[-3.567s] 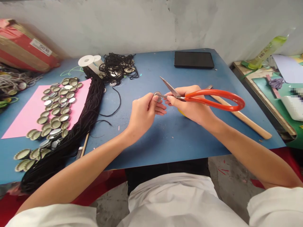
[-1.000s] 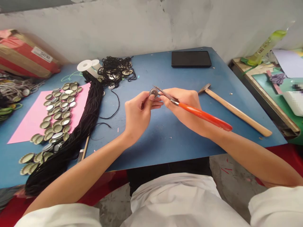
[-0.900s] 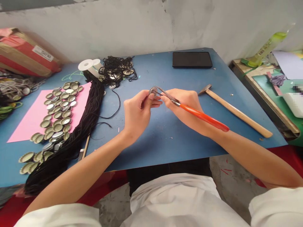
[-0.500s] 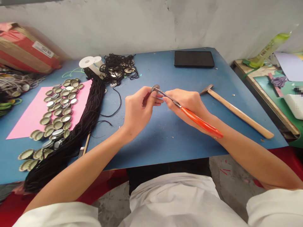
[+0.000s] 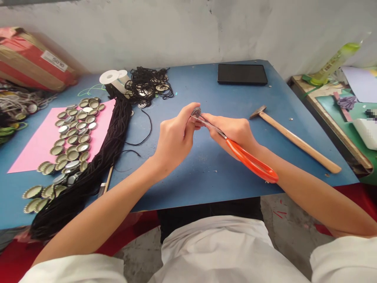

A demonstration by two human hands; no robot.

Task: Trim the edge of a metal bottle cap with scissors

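Observation:
My left hand (image 5: pixel 173 139) pinches a flattened metal bottle cap (image 5: pixel 196 112) above the middle of the blue table (image 5: pixel 188 173). My right hand (image 5: pixel 234 131) is closed round the blades of red-handled scissors (image 5: pixel 250 161), near their pivot. The blade tip rests against the cap. The red handles point down toward me along my right forearm. Both hands meet at the cap, fingertips touching.
Several flattened caps (image 5: pixel 72 139) lie on a pink sheet (image 5: pixel 35 143) at left, beside a thick bundle of black cord (image 5: pixel 97 161). A white spool (image 5: pixel 113 78), a cord tangle (image 5: pixel 149 84), a black case (image 5: pixel 242 74) and a hammer (image 5: pixel 294 137) lie on the table. A cluttered green bench (image 5: pixel 347 106) stands to the right.
The scissors have swung from lying flat with handles out to the right to pointing down toward me, blades closed. Both hands stayed together at the cap. The hammer is now uncovered.

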